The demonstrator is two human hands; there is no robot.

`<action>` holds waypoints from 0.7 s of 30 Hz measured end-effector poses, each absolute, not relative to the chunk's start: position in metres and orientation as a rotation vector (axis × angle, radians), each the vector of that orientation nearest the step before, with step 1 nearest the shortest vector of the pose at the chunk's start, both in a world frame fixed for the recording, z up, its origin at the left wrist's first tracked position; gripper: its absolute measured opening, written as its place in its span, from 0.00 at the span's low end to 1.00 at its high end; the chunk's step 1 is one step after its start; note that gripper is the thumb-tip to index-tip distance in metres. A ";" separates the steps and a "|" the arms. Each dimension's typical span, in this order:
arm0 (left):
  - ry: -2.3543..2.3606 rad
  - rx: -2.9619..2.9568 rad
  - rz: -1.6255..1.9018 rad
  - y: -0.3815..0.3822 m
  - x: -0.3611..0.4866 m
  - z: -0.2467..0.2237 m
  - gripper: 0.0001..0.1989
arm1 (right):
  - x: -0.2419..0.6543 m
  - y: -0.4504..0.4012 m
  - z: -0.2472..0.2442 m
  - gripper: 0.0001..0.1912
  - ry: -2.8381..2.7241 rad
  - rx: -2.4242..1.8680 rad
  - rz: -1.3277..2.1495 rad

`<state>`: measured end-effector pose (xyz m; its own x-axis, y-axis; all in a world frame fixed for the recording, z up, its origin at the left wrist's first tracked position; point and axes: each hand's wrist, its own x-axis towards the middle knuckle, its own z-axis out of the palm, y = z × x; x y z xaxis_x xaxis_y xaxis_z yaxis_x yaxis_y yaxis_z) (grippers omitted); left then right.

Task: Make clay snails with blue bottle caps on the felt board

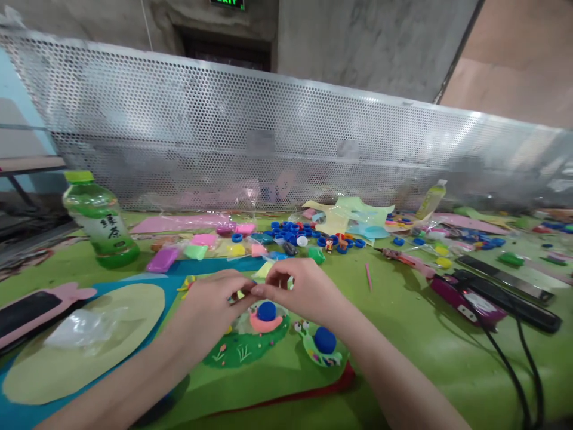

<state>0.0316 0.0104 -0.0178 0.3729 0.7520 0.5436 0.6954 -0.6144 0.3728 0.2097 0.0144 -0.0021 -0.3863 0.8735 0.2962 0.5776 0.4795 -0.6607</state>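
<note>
Sheeting of perforated metal (210, 128) rises behind a smooth, glossy green table (403, 370). Near its front edge lies a flat green panel (255, 388) edged in red; left of that, a cream paper oval (143, 313). Over the panel, the left hand (217, 298) and right hand (307, 286) meet, fingers curled, tips together; how tightly they close, or on what, I cannot tell. Near the panel's right edge sits a pale-green snail (312, 351), its blue shell domed; below the hands, a smaller coral snail (264, 326), likewise blue-shelled. Smallest, a slim pink stick (368, 276).
</note>
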 end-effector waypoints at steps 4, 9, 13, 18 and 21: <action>1.378 2.658 0.869 0.014 0.037 -0.017 0.12 | 0.210 0.019 -0.003 0.16 -2.145 -1.300 0.563; 1.388 2.710 0.766 0.025 0.047 -0.014 0.14 | 0.221 0.028 -0.002 0.12 -2.193 -1.317 0.633; 1.338 2.726 0.536 0.040 0.060 -0.006 0.16 | 0.236 0.038 -0.002 0.06 -2.185 -1.232 0.640; 1.329 2.760 0.499 0.053 0.075 0.002 0.19 | 0.253 0.047 0.003 0.06 -2.063 -1.131 0.748; 1.330 2.806 0.469 0.055 0.077 0.003 0.19 | 0.260 0.049 0.006 0.05 -2.024 -1.110 0.845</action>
